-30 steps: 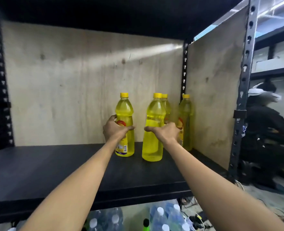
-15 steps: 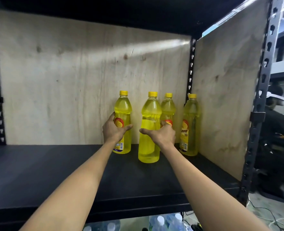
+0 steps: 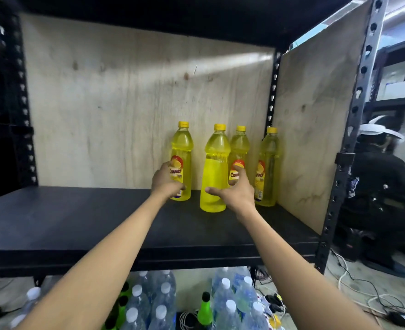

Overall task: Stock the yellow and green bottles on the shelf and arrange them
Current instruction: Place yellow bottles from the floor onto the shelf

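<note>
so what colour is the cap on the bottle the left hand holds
Yellow cap on that yellow bottle, head view.

Place: a stockroom or warehouse back room.
Racking: bolt-together black steel, with a slotted upright post (image 3: 360, 96) punched with keyholes and a dark shelf (image 3: 101, 222) board.
Lining: a bare plywood back panel (image 3: 125, 115) and side panel (image 3: 315, 139), stained and unfinished.
Stock: the same yellow bottle (image 3: 215, 172) four times over at the shelf's right end. Below, clear water bottles (image 3: 227, 306) and a green bottle (image 3: 205, 310) crowd the floor.
Floor: grey and bare, with loose cables (image 3: 353, 282) trailing across it.
Neighbours: a second rack (image 3: 398, 101) to the right, and a person (image 3: 382, 186) in dark clothes low beside it.
</note>
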`<state>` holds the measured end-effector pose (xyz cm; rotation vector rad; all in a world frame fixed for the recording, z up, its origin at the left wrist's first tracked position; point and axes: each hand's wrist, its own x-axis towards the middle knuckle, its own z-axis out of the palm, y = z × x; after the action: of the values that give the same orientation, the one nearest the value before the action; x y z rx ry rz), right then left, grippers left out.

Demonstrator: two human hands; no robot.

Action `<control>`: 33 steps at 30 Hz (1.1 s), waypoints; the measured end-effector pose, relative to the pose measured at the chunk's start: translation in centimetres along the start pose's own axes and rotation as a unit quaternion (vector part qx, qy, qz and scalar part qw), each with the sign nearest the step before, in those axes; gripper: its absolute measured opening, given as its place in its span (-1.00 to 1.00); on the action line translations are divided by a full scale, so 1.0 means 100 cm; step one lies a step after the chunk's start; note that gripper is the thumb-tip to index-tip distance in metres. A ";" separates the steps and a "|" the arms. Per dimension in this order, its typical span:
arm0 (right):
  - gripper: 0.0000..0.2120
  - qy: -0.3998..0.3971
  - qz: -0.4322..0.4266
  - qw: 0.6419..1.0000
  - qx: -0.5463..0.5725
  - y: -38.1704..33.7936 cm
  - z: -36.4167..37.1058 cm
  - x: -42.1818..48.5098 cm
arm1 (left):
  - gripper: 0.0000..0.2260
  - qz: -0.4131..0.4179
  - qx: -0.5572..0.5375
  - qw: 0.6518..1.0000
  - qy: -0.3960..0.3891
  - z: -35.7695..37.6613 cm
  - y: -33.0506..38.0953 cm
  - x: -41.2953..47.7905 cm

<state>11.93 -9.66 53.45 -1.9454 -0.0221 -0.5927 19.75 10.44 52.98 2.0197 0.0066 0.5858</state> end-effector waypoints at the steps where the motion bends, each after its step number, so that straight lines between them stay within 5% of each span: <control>1: -0.01 -0.004 -0.005 1.000 0.001 -0.001 -0.004 -0.013 | -0.21 0.005 -0.011 1.000 -0.009 -0.004 -0.001 -0.014; 11: -0.43 -0.040 -0.027 0.998 0.030 0.013 -0.022 -0.187 | -0.54 0.086 0.007 0.990 -0.108 -0.076 0.005 -0.191; 16: -0.56 -0.094 0.064 0.994 0.003 0.088 0.002 -0.275 | -0.69 0.067 -0.022 0.989 -0.130 -0.088 -0.051 -0.286; 22: -0.59 -0.259 0.241 0.932 -0.082 0.200 0.048 -0.349 | -0.70 -0.120 0.089 0.964 -0.220 -0.067 -0.184 -0.352; 27: -0.59 -0.244 0.412 0.876 -0.055 0.262 0.079 -0.371 | -0.76 -0.397 0.130 0.848 -0.326 -0.036 -0.278 -0.381; 33: -0.40 -0.208 0.531 0.818 -0.073 0.322 0.118 -0.392 | -0.52 -0.580 0.130 0.750 -0.291 0.003 -0.330 -0.423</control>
<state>-8.89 -4.24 6.05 -1.8379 0.8052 0.5926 -9.69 16.59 8.57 1.9145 0.9416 -0.8825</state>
